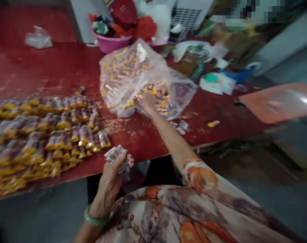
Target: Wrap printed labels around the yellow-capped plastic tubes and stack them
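My left hand (112,175) is closed on a small bundle of clear wrapped packets (117,158) near the front edge of the red table (54,67). My right hand (147,102) reaches into the mouth of a big clear plastic bag (133,72) full of little yellow-capped tubes; its fingers are buried among them and blurred. Rows of packed yellow-capped tubes (42,135) lie on the table to the left.
A pink basin (110,43) with red bags and clutter stands at the back. A crumpled clear bag (38,37) lies far left. A loose tube (213,124) and small wrappers (181,126) lie right of the bag. An orange sheet (277,101) overhangs the right side.
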Demonstrator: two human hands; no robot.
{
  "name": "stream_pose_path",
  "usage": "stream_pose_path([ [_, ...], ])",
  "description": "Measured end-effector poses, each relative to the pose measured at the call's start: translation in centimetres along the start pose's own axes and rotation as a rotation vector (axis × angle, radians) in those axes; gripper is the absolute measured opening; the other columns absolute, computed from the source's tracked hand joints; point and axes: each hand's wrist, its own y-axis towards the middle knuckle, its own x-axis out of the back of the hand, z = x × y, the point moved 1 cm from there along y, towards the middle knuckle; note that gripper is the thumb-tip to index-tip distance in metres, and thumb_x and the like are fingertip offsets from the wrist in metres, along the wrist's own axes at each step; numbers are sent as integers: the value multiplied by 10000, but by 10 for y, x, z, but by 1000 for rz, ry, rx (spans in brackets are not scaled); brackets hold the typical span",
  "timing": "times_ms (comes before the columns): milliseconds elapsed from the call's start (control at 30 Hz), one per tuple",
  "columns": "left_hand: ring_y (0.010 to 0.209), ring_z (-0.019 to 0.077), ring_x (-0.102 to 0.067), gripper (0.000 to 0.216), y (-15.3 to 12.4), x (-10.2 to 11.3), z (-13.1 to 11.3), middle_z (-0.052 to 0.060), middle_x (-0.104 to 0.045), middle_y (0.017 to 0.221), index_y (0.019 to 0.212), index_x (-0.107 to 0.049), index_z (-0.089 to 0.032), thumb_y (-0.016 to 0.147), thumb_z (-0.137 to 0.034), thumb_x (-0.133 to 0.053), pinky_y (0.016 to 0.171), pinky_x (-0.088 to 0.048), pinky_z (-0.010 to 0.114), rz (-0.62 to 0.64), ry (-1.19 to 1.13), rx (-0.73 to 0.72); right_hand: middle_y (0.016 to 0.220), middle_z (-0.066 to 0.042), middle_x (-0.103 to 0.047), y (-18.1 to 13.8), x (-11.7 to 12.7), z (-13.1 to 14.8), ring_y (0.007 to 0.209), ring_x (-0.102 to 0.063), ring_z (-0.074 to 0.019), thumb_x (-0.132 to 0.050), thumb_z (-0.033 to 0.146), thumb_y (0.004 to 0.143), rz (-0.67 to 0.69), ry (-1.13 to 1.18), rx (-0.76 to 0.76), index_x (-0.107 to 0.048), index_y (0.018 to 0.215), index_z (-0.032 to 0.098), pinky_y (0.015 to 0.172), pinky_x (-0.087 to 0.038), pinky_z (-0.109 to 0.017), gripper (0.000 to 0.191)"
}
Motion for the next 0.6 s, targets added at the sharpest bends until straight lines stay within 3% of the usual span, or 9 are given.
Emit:
stream_pose_path([
  [133, 611, 167, -692, 100, 9, -4, 4, 72, -711, 710, 816, -656, -94, 774, -14, -611, 575, -606, 271, -38, 61, 52, 1116, -66, -659, -25, 29, -20, 1054, -583, -199, -534, 263, 873, -93, -60, -23, -584, 1132, 160, 916, -453, -306, 284],
  [267, 616, 173, -697, 146, 16, -14, 11, 83, -714, 710, 818, -665, -85, 790, 18, -566, 576, -609, 273, 12, 101, 115, 1281, -122, -580, -106, 79, -88, 1190, -525, -209, -313, 277, 941, -253, -157, -258, -430, 1360, 130, 981, -418, -325, 459],
  [300, 614, 171, -696, 156, 18, -18, 14, 82, -715, 712, 831, -670, -86, 789, 20, -564, 579, -609, 270, 34, 110, 126, 1286, -110, -583, -127, 90, -111, 1198, -529, -198, -275, 267, 945, -231, -210, -465, -394, 1398, 154, 977, -421, -317, 482],
  [400, 625, 172, -699, 173, 21, -29, 23, 85, -717, 736, 874, -684, -87, 788, 9, -568, 590, -609, 269, 96, 154, 163, 1102, -178, -664, -169, 117, -166, 1066, -617, -279, -379, 250, 911, -119, -250, -704, -516, 1303, 91, 869, -476, -381, 445],
  [500, 665, 190, -709, 150, 21, -38, 33, 92, -721, 787, 883, -686, -96, 798, -29, -582, 607, -614, 289, 143, 223, 212, 1060, -137, -665, -175, 134, -194, 1007, -632, -253, -516, 297, 907, 0, -250, -758, -606, 1156, 123, 852, -501, -401, 317],
  [600, 692, 176, -710, 167, 23, -40, 39, 67, -724, 845, 904, -684, -141, 817, -47, -577, 616, -614, 272, 181, 301, 245, 1120, -78, -621, -168, 153, -195, 1001, -614, -197, -556, 381, 920, 55, -260, -753, -585, 1135, 149, 877, -515, -415, 318],
])
